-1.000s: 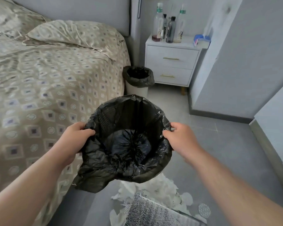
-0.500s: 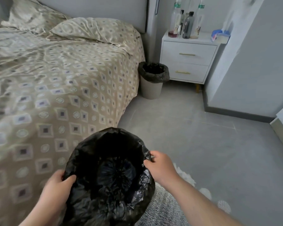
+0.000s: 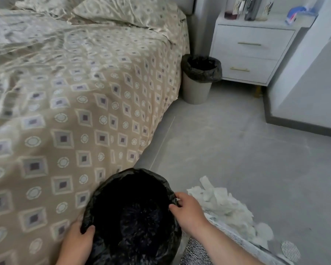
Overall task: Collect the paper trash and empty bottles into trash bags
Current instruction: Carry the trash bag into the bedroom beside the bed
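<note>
Right hand (image 3: 187,211) & left hand (image 3: 78,240) both pinching crinkly black plastic trash bag (image 3: 130,207) rim, mouth open; white crumpled paper scraps (image 3: 224,201) just right, nearer right hand.

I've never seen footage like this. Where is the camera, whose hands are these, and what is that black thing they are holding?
There is no machine here: a person wears a wide-angle camera on the head, looking forward and down, so you see their own two bare hands. The left hand and the right hand each grip one side of the rim of a black trash bag, holding its mouth open. To its right, a pile of white paper scraps lies on the grey floor, partly on a woven mat. On the left is a bed with a patterned cover. Farther back stand a small lined bin and a white nightstand with bottles on top.
</note>
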Available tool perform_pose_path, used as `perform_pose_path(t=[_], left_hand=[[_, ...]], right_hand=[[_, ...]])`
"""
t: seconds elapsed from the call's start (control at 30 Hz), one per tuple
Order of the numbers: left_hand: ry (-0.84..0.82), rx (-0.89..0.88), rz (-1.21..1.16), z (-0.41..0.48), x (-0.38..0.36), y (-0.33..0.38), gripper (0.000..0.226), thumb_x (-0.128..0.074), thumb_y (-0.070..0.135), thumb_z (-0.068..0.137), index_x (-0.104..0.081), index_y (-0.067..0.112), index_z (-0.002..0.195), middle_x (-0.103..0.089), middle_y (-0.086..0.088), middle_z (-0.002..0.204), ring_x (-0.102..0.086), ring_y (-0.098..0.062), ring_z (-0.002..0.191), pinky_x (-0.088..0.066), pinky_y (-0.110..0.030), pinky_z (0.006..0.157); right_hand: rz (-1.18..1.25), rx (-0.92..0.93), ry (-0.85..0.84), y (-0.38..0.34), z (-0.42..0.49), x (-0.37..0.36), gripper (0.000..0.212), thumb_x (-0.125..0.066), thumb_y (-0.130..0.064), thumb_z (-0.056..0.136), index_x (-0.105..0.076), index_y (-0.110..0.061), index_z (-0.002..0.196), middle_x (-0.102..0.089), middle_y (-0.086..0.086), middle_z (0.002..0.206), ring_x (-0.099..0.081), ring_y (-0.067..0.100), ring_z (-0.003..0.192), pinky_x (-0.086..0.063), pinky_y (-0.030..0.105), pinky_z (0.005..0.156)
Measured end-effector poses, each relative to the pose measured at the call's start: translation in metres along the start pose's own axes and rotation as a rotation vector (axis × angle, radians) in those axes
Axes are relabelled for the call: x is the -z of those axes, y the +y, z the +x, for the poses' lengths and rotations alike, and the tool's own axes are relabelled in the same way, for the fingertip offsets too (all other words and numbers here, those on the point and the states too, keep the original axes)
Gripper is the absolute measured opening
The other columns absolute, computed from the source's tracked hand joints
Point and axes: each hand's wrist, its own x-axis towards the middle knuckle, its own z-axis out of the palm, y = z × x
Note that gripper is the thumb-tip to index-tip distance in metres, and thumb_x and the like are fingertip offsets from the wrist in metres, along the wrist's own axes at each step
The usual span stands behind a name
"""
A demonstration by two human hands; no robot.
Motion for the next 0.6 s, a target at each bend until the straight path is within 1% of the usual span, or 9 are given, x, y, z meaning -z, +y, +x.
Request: perform_pose_path(t=[0.07,0.1,0.17,0.27,0.4,0.47,0.53,0.6], left_hand=[[0.003,-0.011,0.055,0.005,-0.002,-0.006,0.036,-0.061,0.005,0.086,-0.058,-0.005,0.121,-0.058,-0.024,0.125,-0.049,-0.035,0.122,-0.034,-0.041,0.106],[0.003,-0.02,0.065,0.008,-0.004,-0.009,0.037,-0.061,0.005,0.086,-0.057,-0.005,0.122,-0.057,-0.025,0.127,-0.049,-0.035,0.123,-0.034,-0.041,0.107],[-0.019,-0.012,0.058,0.006,-0.005,-0.01,0.036,-0.058,0.007,0.088,-0.057,-0.004,0.123,-0.056,-0.025,0.127,-0.049,-0.035,0.123,-0.035,-0.041,0.105],[-0.048,0.026,0.025,0.006,-0.009,-0.011,0.04,-0.054,0.01,0.092,-0.051,-0.004,0.129,-0.052,-0.022,0.134,-0.046,-0.034,0.127,-0.032,-0.038,0.106],[-0.077,0.08,-0.025,0.007,-0.015,-0.012,0.031,-0.049,0.014,0.096,-0.055,-0.008,0.117,-0.055,-0.024,0.127,-0.049,-0.034,0.12,-0.035,-0.038,0.098],[-0.098,0.099,-0.039,0.009,-0.017,-0.013,0.03,-0.048,0.015,0.097,-0.055,-0.009,0.112,-0.056,-0.026,0.122,-0.05,-0.034,0.117,-0.036,-0.039,0.098],[-0.109,0.098,-0.025,0.008,-0.02,-0.015,0.032,-0.047,0.016,0.097,-0.054,-0.01,0.114,-0.055,-0.026,0.124,-0.049,-0.034,0.119,-0.035,-0.038,0.098],[-0.099,0.087,-0.002,0.003,-0.022,-0.013,0.03,-0.047,0.017,0.097,-0.054,-0.009,0.111,-0.054,-0.025,0.122,-0.048,-0.034,0.119,-0.034,-0.036,0.093]], right_hand=[[-0.015,-0.005,-0.008,0.005,0.003,-0.003,0.024,-0.058,-0.014,0.086,-0.066,-0.03,0.101,-0.072,-0.008,0.096,-0.067,0.004,0.087,-0.054,0.023,0.079],[-0.033,-0.006,-0.002,0.008,0.005,-0.005,0.024,-0.058,-0.015,0.085,-0.066,-0.029,0.102,-0.072,-0.008,0.095,-0.067,0.005,0.087,-0.054,0.024,0.08],[-0.053,-0.018,0.0,0.012,0.007,-0.007,0.024,-0.058,-0.018,0.083,-0.067,-0.029,0.103,-0.073,-0.008,0.095,-0.068,0.006,0.088,-0.055,0.028,0.082],[-0.045,-0.029,0.003,0.013,0.009,-0.009,0.022,-0.057,-0.018,0.084,-0.067,-0.031,0.099,-0.072,-0.01,0.094,-0.067,0.004,0.088,-0.054,0.028,0.084],[-0.035,-0.045,0.021,0.013,0.012,-0.009,0.021,-0.056,-0.019,0.085,-0.069,-0.026,0.099,-0.072,-0.009,0.091,-0.067,0.007,0.086,-0.054,0.027,0.079],[-0.04,-0.049,0.035,0.014,0.012,-0.008,0.018,-0.056,-0.02,0.086,-0.07,-0.024,0.096,-0.072,-0.008,0.089,-0.067,0.009,0.084,-0.053,0.027,0.077],[-0.047,-0.047,0.04,0.013,0.012,-0.007,0.016,-0.055,-0.021,0.088,-0.07,-0.022,0.094,-0.072,-0.007,0.088,-0.066,0.01,0.084,-0.052,0.027,0.076],[-0.056,-0.04,0.041,0.012,0.012,-0.005,0.015,-0.055,-0.022,0.089,-0.07,-0.022,0.092,-0.072,-0.005,0.088,-0.066,0.012,0.085,-0.05,0.026,0.076]])
